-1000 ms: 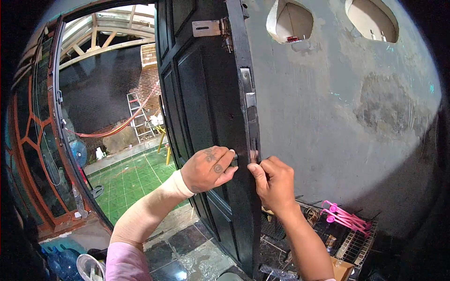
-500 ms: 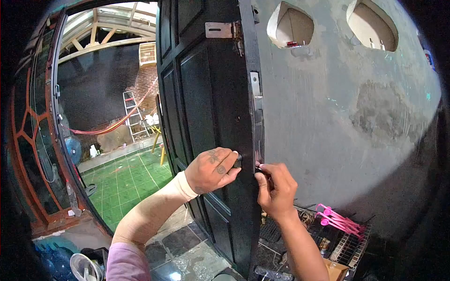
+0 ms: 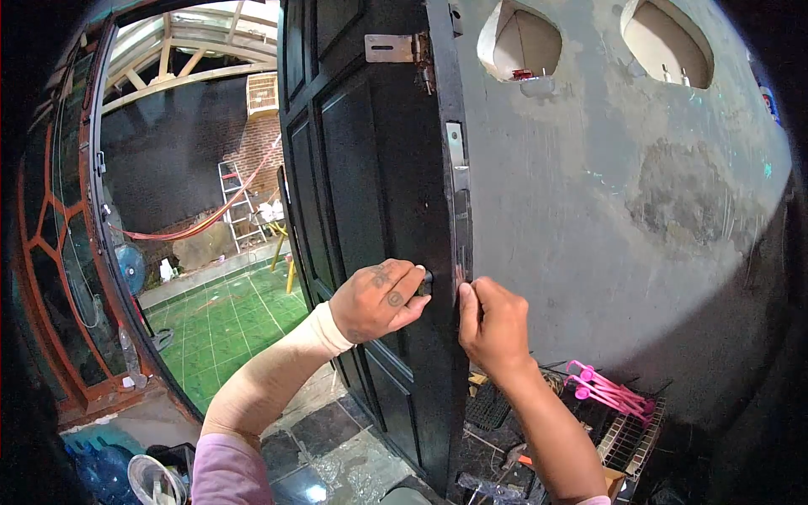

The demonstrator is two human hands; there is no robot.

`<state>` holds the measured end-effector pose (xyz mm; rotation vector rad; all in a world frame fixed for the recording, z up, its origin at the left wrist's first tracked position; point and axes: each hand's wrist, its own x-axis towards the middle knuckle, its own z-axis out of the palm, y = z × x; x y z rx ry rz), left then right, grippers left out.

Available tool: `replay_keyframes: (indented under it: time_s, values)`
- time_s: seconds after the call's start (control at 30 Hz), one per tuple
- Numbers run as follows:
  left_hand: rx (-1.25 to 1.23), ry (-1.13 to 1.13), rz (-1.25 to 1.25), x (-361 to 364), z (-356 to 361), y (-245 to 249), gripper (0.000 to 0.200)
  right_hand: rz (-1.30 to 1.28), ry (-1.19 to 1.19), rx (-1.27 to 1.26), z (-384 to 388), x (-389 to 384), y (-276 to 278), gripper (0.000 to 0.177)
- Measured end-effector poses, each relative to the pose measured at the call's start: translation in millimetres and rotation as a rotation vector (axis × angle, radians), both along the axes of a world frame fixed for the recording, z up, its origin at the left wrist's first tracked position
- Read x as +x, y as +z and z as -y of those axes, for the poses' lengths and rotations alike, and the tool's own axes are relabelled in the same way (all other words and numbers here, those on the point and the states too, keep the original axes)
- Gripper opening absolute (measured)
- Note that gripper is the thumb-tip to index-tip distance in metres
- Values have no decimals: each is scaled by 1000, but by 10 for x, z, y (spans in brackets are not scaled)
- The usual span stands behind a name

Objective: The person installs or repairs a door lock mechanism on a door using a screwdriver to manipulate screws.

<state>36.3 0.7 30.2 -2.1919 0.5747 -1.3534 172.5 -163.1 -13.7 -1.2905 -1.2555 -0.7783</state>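
While the person is standing at the free edge of a black panelled door point(image 3: 370, 194), both bare hands are working at lock height. The left hand point(image 3: 377, 300) is reaching across the door's face and closing thumb and fingers around a small dark fitting point(image 3: 426, 283), which is projecting from the wood just beside the edge. The fist is nearly shut, with only the fitting's tip showing. The right hand point(image 3: 492, 324) is pressing against the narrow edge of the door, its fingers curled tight and its thumb lying upright along the lower end of the metal lock plate point(image 3: 459, 198). Whether anything is being pinched in that grip cannot be told. The two hands are sitting near each other, with the corner of the door between them. The lock plate is running vertically down the edge, and a metal hasp point(image 3: 389, 48) is sitting high on the face. Behind the right hand, a grey plastered wall point(image 3: 614, 219) is carrying two arched niches point(image 3: 518, 38). At its foot, pink hangers point(image 3: 610, 391) are lying on a wire rack point(image 3: 635, 438). Through the opening on the left, a green tiled floor point(image 3: 227, 324), a ladder point(image 3: 231, 202) and a slung hammock point(image 3: 198, 225) are showing.
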Motion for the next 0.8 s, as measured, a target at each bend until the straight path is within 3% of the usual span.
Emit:
replay_keyframes:
  time_s: [0.17, 0.27, 0.37, 0.47, 0.57, 0.8]
  values:
    - [-25, 4, -13, -33, 19, 6, 43, -193, 22, -150, 69, -92, 26, 32]
    - [-39, 7, -26, -39, 21, 0, 43, -295, 16, -243, 180, -131, 105, 26]
    - [-57, 11, -33, -30, 33, -6, 43, -143, 56, 100, 64, -94, 12, 23]
    - [-50, -18, -6, 1, 38, -12, 42, 129, -64, 122, -60, 55, -87, 22]
    - [-46, -35, 18, 16, 25, -26, 42, 57, -96, 82, -48, -14, -30, 28]
    - [-67, -23, 11, 11, 44, -30, 42, -392, 36, -104, 57, -181, 107, 37]
